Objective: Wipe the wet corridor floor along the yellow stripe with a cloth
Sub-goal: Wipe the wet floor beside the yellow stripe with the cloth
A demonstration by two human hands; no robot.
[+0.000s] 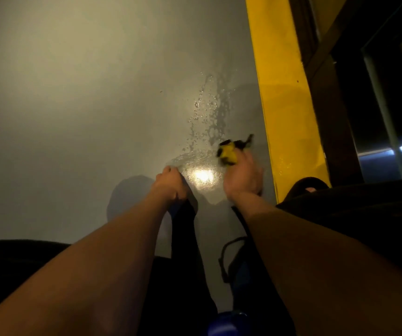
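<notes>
Cloth (230, 151) of yellow and black is being gripped in the right hand (242, 177), near the right side of the view, bunched up and sticking out past the fingertips, with a dark frayed end trailing toward the yellow stripe (284, 98).

From the left, a wide stretch of grey corridor floor (74, 93) is being shown dry and dull under dim light. Further right, the left hand (171, 183) is being held low against the floor with its fingers curled under into a loose fist; whether anything is being pinched in it cannot be told, though a dark strip (183, 229) is lying just beneath the wrist. A bright glare (202, 175) is being reflected off the wet floor between the two hands. Above it, a trail of water drops and smears (209, 117) is being seen running away from the person, beside the stripe.

The right hand is blurred, its fingers wrapped round the cloth, which is being held just above or on the wet patch; contact cannot be made out. Right of it, the yellow stripe is being shown running up the view, with a few wet glints on its near end. Beyond the stripe, a dark wooden frame (328, 112) is being seen in shadow.
</notes>
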